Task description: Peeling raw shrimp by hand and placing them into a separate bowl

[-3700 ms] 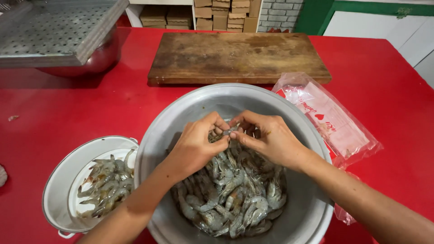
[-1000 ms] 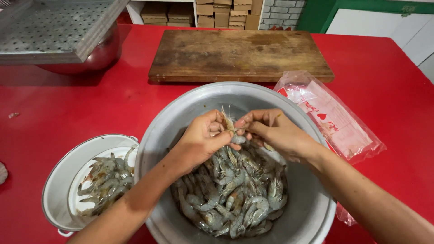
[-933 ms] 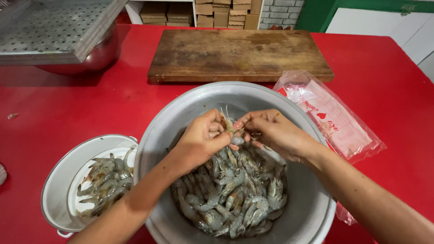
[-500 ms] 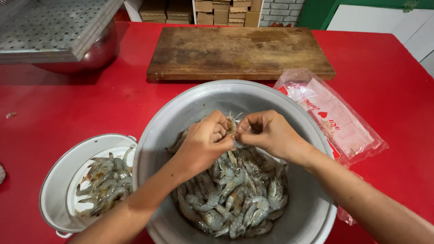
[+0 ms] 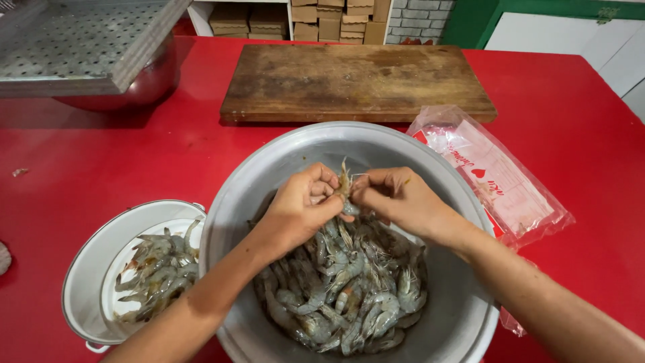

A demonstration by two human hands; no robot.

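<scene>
A big grey metal basin stands on the red table, holding a heap of raw grey shrimp. Above the heap, my left hand and my right hand meet and pinch a single shrimp between their fingertips, its tail end sticking upward. To the left, a white enamel bowl contains several more shrimp.
A worn wooden cutting board lies beyond the basin. A crumpled clear plastic bag with red print lies to the right. At the back left, a perforated metal tray rests over a steel bowl. Cardboard boxes line the far shelf.
Both hands stay together over the basin, working the same shrimp; they have shifted slightly and the shrimp's end now pokes up between the fingertips.
</scene>
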